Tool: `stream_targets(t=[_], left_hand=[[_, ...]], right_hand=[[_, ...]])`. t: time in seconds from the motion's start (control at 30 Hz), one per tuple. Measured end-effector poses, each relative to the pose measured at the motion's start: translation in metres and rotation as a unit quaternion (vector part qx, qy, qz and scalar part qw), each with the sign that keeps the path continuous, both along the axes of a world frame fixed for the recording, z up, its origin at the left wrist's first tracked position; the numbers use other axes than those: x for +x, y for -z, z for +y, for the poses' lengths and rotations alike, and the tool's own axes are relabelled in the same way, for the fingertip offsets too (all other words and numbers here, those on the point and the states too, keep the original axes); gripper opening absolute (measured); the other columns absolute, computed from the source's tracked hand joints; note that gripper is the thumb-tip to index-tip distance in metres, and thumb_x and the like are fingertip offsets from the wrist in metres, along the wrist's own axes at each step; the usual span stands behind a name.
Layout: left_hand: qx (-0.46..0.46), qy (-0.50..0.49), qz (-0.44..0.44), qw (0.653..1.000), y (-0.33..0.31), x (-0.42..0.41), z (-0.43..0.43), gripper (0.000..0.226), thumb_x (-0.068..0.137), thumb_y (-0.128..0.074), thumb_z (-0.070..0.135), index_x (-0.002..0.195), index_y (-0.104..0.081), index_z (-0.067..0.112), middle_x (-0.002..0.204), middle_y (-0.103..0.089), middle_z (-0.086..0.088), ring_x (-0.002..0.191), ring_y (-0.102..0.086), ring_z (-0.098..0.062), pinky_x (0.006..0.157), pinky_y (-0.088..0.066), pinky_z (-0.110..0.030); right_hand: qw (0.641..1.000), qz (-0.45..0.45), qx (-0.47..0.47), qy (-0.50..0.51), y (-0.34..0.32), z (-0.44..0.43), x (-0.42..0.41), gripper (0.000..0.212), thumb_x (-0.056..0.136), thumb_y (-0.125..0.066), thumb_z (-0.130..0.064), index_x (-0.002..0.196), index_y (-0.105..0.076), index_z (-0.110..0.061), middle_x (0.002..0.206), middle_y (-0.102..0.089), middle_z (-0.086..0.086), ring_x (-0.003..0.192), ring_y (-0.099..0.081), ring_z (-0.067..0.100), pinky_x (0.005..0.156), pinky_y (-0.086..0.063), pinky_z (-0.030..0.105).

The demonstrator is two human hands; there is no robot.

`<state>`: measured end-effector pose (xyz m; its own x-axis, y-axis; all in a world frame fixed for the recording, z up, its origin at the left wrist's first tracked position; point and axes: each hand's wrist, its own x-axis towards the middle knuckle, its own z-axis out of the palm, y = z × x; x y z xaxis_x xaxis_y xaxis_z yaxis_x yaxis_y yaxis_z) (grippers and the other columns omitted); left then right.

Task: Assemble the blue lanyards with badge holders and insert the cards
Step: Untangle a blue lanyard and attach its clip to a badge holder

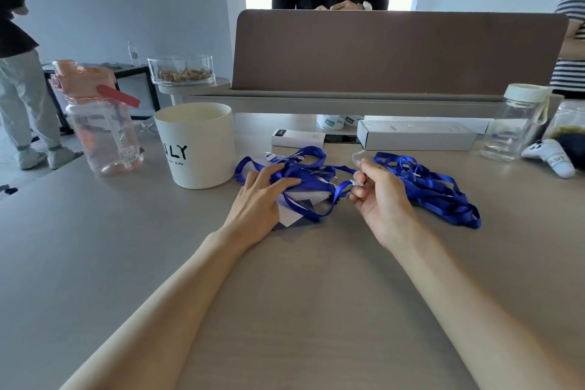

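Note:
Two heaps of blue lanyards lie on the grey table: a left heap point(304, 174) tangled over clear badge holders and white cards point(292, 215), and a right heap point(433, 190). My left hand point(259, 199) rests flat on the left heap, fingers spread and straight. My right hand point(380, 193) pinches the white clip end of a blue lanyard point(357, 183) between thumb and fingers, with a clear badge holder edge point(357, 157) showing above the fingertips.
A white cup point(196, 142) stands left of the lanyards, a pink water bottle point(101, 123) further left. White boxes point(414, 136) and a clear bottle point(516, 123) sit behind. A brown divider point(395, 51) closes the back; a person stands behind it.

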<state>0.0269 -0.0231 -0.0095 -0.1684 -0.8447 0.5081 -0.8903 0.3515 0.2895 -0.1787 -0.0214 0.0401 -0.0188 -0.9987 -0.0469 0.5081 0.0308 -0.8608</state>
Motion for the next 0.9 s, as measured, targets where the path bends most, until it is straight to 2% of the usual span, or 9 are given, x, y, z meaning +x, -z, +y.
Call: stream_targets(t=[0.1, 0.2, 0.33, 0.47, 0.6, 0.67, 0.73, 0.8, 0.9], left_hand=[[-0.021, -0.041, -0.046, 0.998, 0.003, 0.007, -0.002, 0.042, 0.085, -0.051, -0.001, 0.118, -0.064, 0.022, 0.145, -0.041, -0.003, 0.122, -0.038, -0.029, 0.096, -0.04, -0.041], [-0.024, -0.119, -0.039, 0.992, 0.001, 0.016, -0.005, 0.02, 0.087, -0.055, 0.011, 0.105, -0.063, 0.019, 0.132, -0.049, -0.001, 0.116, -0.041, -0.026, 0.091, -0.04, -0.038], [-0.048, -0.175, -0.022, 0.983, 0.0, 0.028, -0.007, 0.018, 0.086, -0.059, 0.02, 0.103, -0.06, 0.015, 0.114, -0.056, -0.002, 0.103, -0.047, -0.026, 0.079, -0.042, -0.037], [-0.034, -0.213, 0.143, 0.966, -0.011, 0.026, -0.002, 0.013, 0.089, -0.05, 0.017, 0.102, -0.054, 0.018, 0.091, -0.058, 0.003, 0.083, -0.049, -0.027, 0.064, -0.035, -0.033], [0.017, -0.222, 0.269, 0.937, -0.014, 0.028, -0.003, 0.018, 0.091, -0.04, 0.018, 0.103, -0.051, 0.025, 0.083, -0.068, 0.003, 0.08, -0.061, -0.028, 0.068, -0.048, -0.04], [0.034, -0.203, 0.36, 0.91, -0.016, 0.03, -0.006, 0.022, 0.091, -0.037, 0.018, 0.103, -0.055, 0.024, 0.08, -0.071, 0.003, 0.079, -0.064, -0.027, 0.072, -0.053, -0.04], [0.042, -0.172, 0.442, 0.879, -0.018, 0.029, -0.008, 0.025, 0.093, -0.034, 0.015, 0.099, -0.059, 0.018, 0.081, -0.071, 0.0, 0.07, -0.062, -0.024, 0.065, -0.052, -0.034], [0.037, -0.15, 0.489, 0.858, -0.018, 0.028, -0.01, 0.027, 0.095, -0.034, 0.014, 0.097, -0.061, 0.013, 0.084, -0.071, -0.004, 0.062, -0.057, -0.018, 0.06, -0.047, -0.03], [-0.013, -0.108, 0.578, 0.809, -0.025, 0.026, -0.008, 0.029, 0.099, -0.032, 0.013, 0.091, -0.059, 0.012, 0.075, -0.065, -0.001, 0.057, -0.048, -0.016, 0.053, -0.044, -0.027]], right_hand=[[1.0, 0.004, 0.0, -0.006, 0.001, 0.0, 0.001, 0.017, 0.098, -0.048, -0.012, 0.091, -0.064, -0.012, 0.058, -0.044, -0.003, 0.043, -0.034, 0.008, 0.052, -0.035, 0.023], [1.0, 0.005, 0.008, 0.0, 0.001, -0.001, 0.0, 0.017, 0.098, -0.049, -0.012, 0.091, -0.065, -0.012, 0.06, -0.044, -0.002, 0.044, -0.034, 0.008, 0.055, -0.034, 0.023], [0.999, 0.019, 0.018, 0.035, 0.003, -0.004, -0.004, 0.017, 0.098, -0.05, -0.012, 0.091, -0.066, -0.013, 0.06, -0.045, -0.003, 0.045, -0.035, 0.008, 0.056, -0.034, 0.023], [0.994, 0.029, 0.041, 0.101, 0.008, -0.013, -0.01, 0.018, 0.098, -0.05, -0.014, 0.099, -0.069, -0.014, 0.059, -0.043, -0.005, 0.045, -0.034, 0.007, 0.052, -0.031, 0.021], [0.987, 0.01, 0.06, 0.151, 0.008, -0.018, -0.018, 0.014, 0.098, -0.052, -0.014, 0.092, -0.065, -0.014, 0.061, -0.042, -0.004, 0.042, -0.032, 0.006, 0.049, -0.029, 0.02], [0.984, 0.004, 0.065, 0.166, 0.007, -0.019, -0.022, 0.015, 0.097, -0.053, -0.016, 0.084, -0.061, -0.016, 0.061, -0.043, -0.004, 0.038, -0.032, 0.006, 0.047, -0.029, 0.021], [0.982, 0.001, 0.065, 0.176, 0.006, -0.019, -0.025, 0.019, 0.097, -0.053, -0.016, 0.078, -0.056, -0.017, 0.061, -0.044, -0.004, 0.036, -0.032, 0.006, 0.047, -0.03, 0.021], [0.981, -0.001, 0.06, 0.182, 0.006, -0.017, -0.026, 0.019, 0.097, -0.052, -0.015, 0.078, -0.055, -0.017, 0.061, -0.044, -0.003, 0.037, -0.032, 0.006, 0.048, -0.03, 0.022], [0.98, -0.004, 0.048, 0.191, 0.006, -0.014, -0.025, 0.013, 0.098, -0.051, -0.014, 0.086, -0.058, -0.015, 0.062, -0.046, -0.003, 0.041, -0.032, 0.007, 0.048, -0.03, 0.022]])
